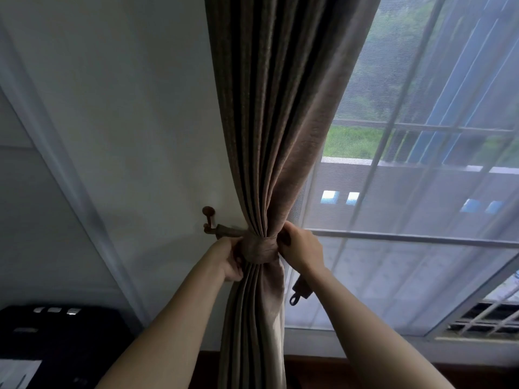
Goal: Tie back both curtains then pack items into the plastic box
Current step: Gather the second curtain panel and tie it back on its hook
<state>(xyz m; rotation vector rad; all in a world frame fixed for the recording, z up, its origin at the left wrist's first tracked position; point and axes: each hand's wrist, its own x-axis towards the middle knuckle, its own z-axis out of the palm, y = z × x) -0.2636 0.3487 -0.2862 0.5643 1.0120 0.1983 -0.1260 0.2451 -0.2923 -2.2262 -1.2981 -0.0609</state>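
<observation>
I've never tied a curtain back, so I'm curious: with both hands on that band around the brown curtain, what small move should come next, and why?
Probably carry the loose end hanging below the right hand round to the wall hook. The tieback already circles the gathered curtain and one end reaches the hook, while the ringed end dangles free; the left hand steadies the bunch.

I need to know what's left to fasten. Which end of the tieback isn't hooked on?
The end with the ring, hanging loose below the right hand. The other end already runs to the wall hook.
</observation>
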